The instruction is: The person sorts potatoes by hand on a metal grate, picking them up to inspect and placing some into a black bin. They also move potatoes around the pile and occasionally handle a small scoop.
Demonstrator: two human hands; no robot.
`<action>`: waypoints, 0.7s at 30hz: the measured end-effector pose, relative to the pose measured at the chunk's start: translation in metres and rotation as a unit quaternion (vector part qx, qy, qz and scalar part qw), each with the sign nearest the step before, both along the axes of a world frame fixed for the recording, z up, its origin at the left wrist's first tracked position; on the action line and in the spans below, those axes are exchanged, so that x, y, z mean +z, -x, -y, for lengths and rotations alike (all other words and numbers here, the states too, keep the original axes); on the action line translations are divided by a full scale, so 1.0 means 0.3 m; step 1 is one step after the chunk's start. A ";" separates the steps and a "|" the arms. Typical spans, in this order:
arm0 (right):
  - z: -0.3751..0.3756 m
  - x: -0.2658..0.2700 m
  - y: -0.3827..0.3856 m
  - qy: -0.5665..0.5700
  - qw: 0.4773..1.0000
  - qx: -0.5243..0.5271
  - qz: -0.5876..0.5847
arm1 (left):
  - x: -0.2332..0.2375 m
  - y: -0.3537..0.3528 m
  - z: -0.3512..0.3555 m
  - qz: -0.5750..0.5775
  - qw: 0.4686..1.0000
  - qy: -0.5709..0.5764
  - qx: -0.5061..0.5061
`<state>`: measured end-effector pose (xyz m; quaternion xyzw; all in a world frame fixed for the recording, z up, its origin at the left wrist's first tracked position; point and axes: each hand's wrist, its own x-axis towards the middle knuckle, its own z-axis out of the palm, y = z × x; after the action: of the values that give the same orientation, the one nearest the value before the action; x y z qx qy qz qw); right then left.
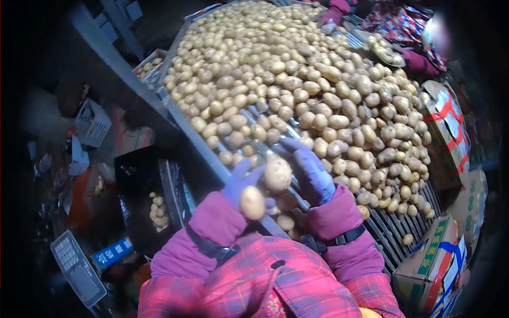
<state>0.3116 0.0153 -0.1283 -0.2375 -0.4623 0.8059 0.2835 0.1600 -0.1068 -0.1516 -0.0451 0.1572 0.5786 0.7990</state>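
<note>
My left hand (239, 179), in a purple glove, is curled around an oval potato (252, 202), with fingertips showing beside it. A larger round potato (277, 175) is between my hands, close to the left fingers; whether it is gripped is unclear. On its right, my right hand (314, 172), gloved alike, has its fingers stretched out and apart. Both hands are over the near edge of a slatted metal table (199, 140) heaped with potatoes (297, 82). A few more potatoes (285, 222) lie below the hands, partly hidden.
Cardboard boxes (424, 265) stand at the right. At the left are a black crate (135, 180) with potatoes, a scale (79, 270), a blue box (112, 253) and a grey basket (93, 123). Across the heap, another person's gloved hand (335, 13) reaches in. A metal post (108, 53) slants at upper left.
</note>
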 end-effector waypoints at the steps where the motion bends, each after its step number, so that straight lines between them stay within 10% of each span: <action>1: -0.047 -0.020 -0.015 -0.080 0.990 -0.011 0.117 | 0.037 -0.011 -0.007 -0.013 0.999 0.029 0.005; 2: -0.024 0.039 0.005 0.039 0.992 -0.068 0.096 | 0.053 -0.008 -0.013 -0.081 0.994 0.077 0.021; 8: -0.147 -0.065 -0.110 -0.282 0.937 -0.090 0.187 | 0.103 0.035 0.047 -0.039 0.991 0.061 0.114; 14: -0.238 -0.073 -0.149 -0.663 0.648 -0.213 0.308 | 0.039 0.108 0.162 -0.012 0.976 0.080 0.201; 21: -0.375 -0.069 -0.291 -0.710 0.542 -0.255 0.370 | -0.070 0.402 0.532 -0.178 0.884 0.119 0.415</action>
<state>0.3989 0.1278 -0.1488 -0.3430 -0.8675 -0.0518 0.3567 0.0394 -0.2665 -0.1726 -0.0969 0.3314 0.8327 0.4329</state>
